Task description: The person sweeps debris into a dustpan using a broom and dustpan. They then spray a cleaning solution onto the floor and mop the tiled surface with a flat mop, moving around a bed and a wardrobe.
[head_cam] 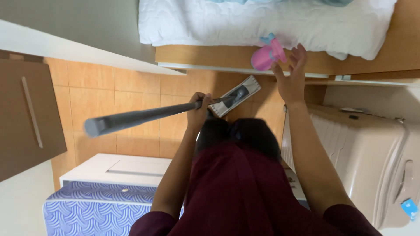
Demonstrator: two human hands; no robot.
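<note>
While clenched tight round the grey mop handle [144,116], left hand [197,109] out ahead with the arm stretched forward and slightly bent, knuckles up. Handle slanting from lower left near the camera down to the flat mop head [239,95], resting on the orange floor tiles [100,91] just beyond the fist. Further right, right hand [291,74] raised and reaching forward, arm nearly straight, fingers spread and loosely curled, fingertips touching the pink and blue toy [267,56]. Toy sitting at the wooden bed frame [205,57] edge, under the white quilt [262,22], just left of the palm. Cream suitcase [367,153] alongside the right forearm.
</note>
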